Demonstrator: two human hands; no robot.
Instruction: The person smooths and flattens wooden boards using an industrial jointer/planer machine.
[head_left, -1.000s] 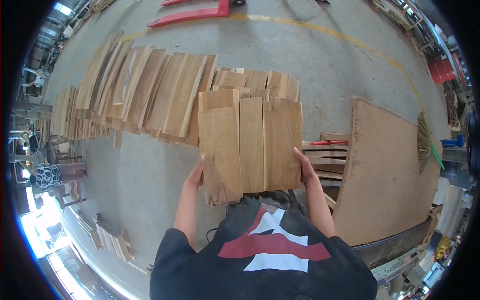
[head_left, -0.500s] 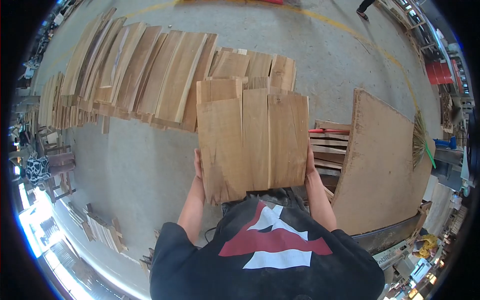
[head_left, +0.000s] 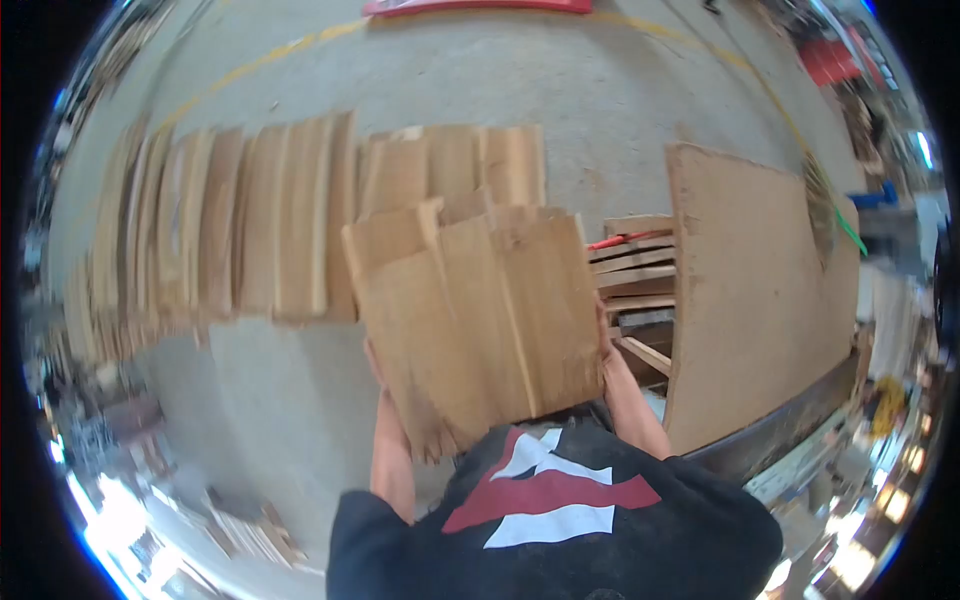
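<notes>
Several wooden boards [head_left: 475, 315] lie side by side in one load in front of my chest, tilted down toward the left. My left hand [head_left: 377, 368] grips the load's left edge, its fingers mostly hidden behind the wood. On the opposite edge, my right hand [head_left: 604, 335] holds the boards, with the fingertips also out of sight. Just beyond the load, more planks [head_left: 430, 165] rest on the floor, partly covered by what I carry.
A long row of leaning planks [head_left: 235, 220] spreads over the floor at left. Close on my right stands a large brown panel [head_left: 755, 300], beside stacked wood strips [head_left: 640, 270] and a red bar [head_left: 612, 242]. A green-handled broom [head_left: 850, 232] leans behind the panel. A red object [head_left: 478, 8] lies far ahead.
The load of boards has tilted, its left side lower, and shifted slightly left with both hands still on it. My view has turned, so the floor planks appear lower and further left.
</notes>
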